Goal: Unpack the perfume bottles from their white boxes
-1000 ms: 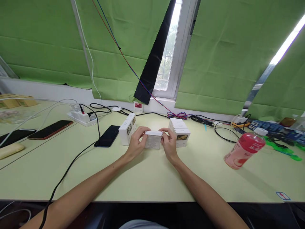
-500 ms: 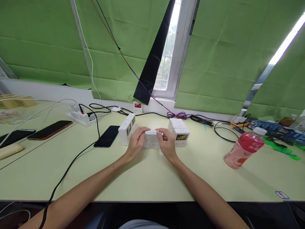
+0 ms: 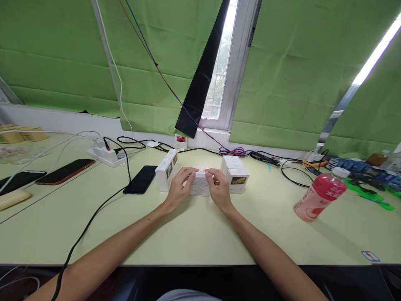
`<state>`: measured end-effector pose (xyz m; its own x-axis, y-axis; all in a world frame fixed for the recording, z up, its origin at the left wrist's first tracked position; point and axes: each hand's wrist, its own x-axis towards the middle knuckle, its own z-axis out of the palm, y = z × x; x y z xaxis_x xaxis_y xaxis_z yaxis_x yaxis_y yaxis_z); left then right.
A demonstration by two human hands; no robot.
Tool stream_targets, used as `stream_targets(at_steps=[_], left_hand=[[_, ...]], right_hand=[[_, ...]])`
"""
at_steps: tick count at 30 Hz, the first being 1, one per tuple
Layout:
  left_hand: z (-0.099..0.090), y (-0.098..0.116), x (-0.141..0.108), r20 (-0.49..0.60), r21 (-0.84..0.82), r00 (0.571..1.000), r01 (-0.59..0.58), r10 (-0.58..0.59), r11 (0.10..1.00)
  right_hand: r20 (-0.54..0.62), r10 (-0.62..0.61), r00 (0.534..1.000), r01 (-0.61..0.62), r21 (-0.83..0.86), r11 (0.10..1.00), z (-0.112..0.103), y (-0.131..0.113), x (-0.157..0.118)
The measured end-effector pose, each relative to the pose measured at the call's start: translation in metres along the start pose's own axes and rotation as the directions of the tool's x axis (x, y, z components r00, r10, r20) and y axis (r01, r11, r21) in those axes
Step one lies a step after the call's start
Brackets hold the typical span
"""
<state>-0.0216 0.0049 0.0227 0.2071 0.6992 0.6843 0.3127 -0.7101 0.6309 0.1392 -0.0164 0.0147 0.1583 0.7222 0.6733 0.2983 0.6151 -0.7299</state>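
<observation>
A small white box [image 3: 199, 187] with fine grey print on its near face stands on the pale green table [image 3: 194, 234]. My left hand [image 3: 180, 184] grips its left top edge, thumb in front and fingers behind. My right hand [image 3: 219, 187] pinches the right top edge the same way. White boxes with a picture [image 3: 167, 170] stand in a row just left of my left hand. Beyond my right hand is another row of white boxes [image 3: 238, 179], the nearest showing a yellow picture.
A black phone [image 3: 140, 179] lies left of the boxes, beside a black cable [image 3: 103, 205]. A pink bottle [image 3: 321, 195] stands at the right. Behind are a power strip [image 3: 108, 154], a small box [image 3: 181, 141] and coiled wires [image 3: 233, 151].
My left thumb has shifted slightly along the front of the box. Both hands otherwise stay in place around it.
</observation>
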Motion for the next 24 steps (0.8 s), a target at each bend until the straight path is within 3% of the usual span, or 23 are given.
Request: stream_targets(at_steps=[24], left_hand=[[0.0002, -0.0024, 0.0002, 0.001, -0.017, 1.000, 0.011, -0.011, 1.000]], right_hand=[[0.001, 0.013, 1.000, -0.013, -0.012, 1.000, -0.0004, 0.0007, 0.0013]])
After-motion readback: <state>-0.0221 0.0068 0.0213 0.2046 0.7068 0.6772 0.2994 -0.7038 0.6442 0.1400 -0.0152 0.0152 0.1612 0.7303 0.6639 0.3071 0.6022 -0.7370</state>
